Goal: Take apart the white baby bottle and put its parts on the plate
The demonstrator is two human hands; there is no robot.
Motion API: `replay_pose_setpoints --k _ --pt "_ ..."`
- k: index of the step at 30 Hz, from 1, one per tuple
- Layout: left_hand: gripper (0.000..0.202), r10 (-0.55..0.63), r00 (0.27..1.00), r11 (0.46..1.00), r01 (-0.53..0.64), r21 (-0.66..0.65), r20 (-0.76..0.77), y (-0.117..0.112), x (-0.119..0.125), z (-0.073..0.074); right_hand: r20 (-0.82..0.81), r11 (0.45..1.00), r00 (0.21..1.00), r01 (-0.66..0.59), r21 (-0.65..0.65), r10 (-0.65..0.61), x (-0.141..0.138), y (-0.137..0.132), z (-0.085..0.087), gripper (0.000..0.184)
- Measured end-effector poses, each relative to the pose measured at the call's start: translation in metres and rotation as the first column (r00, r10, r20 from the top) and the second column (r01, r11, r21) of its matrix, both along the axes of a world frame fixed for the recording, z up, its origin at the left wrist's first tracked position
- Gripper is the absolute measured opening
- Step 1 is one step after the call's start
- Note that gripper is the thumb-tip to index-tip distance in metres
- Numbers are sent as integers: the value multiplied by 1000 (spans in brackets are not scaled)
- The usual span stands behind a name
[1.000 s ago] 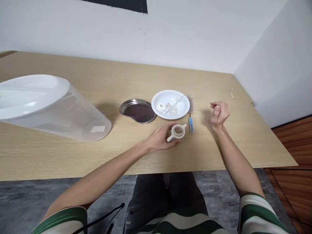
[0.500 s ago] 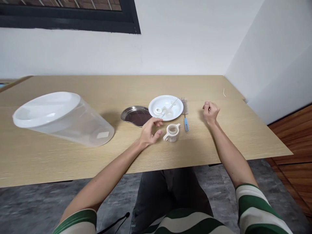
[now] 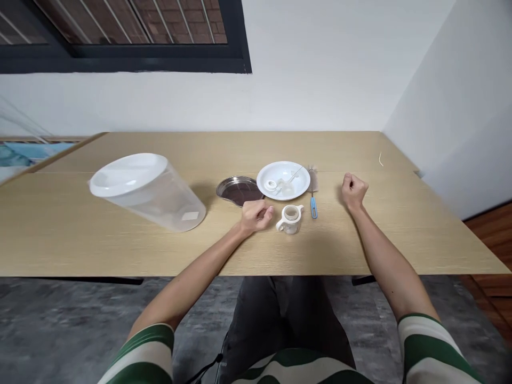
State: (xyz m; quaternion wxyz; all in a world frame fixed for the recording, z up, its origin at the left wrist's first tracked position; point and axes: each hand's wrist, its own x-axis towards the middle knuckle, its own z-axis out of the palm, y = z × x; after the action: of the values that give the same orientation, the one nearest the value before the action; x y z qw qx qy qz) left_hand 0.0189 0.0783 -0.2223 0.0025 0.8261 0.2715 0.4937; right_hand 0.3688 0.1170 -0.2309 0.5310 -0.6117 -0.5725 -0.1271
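My left hand [image 3: 256, 215] rests on the wooden table [image 3: 120, 245] with its fingers curled in a loose fist, holding nothing. Just to its right stands a small cream handled cup part [image 3: 290, 217], not touched. My right hand [image 3: 353, 191] lies further right, also closed in a fist with nothing in it. Behind the cup part is a white plate [image 3: 301, 186] carrying small white and clear pieces. A blue-handled bottle brush [image 3: 313, 198] lies between the plate and my right hand.
A steel kidney-shaped tray [image 3: 239, 190] sits left of the plate. A large clear plastic container with a white lid [image 3: 144, 190] lies tilted at the left. A small pale scrap [image 3: 381, 158] lies near the far right edge. Walls close the back and right.
My left hand let go of the cream cup part, set upright on the table, and curled into a fist beside it. The right hand stayed closed. The view tilted upward.
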Motion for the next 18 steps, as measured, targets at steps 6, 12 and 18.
replay_pose_setpoints --k 6,12,18 --pt "39 -12 998 1000 13 18 -61 0 -6 -1 -55 988 996 58 -140 -67 10 9 -5 39" --pt "38 -70 994 995 75 61 -80 0 -8 2 -114 958 985 92 -272 -127 19 15 -8 36" --pt "38 -131 990 983 138 121 -58 6 -7 4 -97 936 988 78 -344 -118 21 19 -11 34"
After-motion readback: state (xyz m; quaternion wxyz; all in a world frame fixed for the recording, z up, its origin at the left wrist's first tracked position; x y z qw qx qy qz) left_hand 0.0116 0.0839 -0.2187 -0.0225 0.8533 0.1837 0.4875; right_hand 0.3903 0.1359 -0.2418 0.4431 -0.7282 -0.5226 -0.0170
